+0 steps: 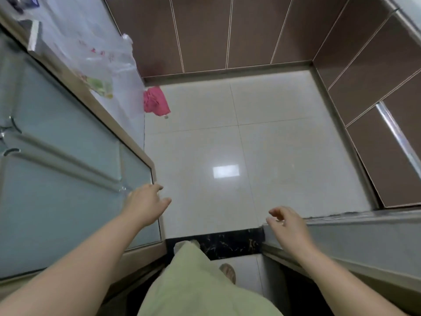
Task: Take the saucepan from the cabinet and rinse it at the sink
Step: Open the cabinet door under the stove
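Note:
I look down at a kitchen floor from a doorway. A base cabinet point(63, 156) with frosted glass doors and metal handles runs along the left, doors closed. My left hand point(145, 202) is open, fingers spread, beside the near corner of the cabinet's nearest door. My right hand point(288, 226) is open with curled fingers, holding nothing, above a grey door frame edge point(364, 226). No saucepan and no sink are in view.
The white tiled floor point(262, 156) lies ahead, bounded by brown tiled walls point(250, 30). A pink cloth point(156, 101) lies on the floor by the cabinet's far end. Plastic bags point(95, 53) sit on the countertop. A black marble threshold point(227, 242) crosses under my legs.

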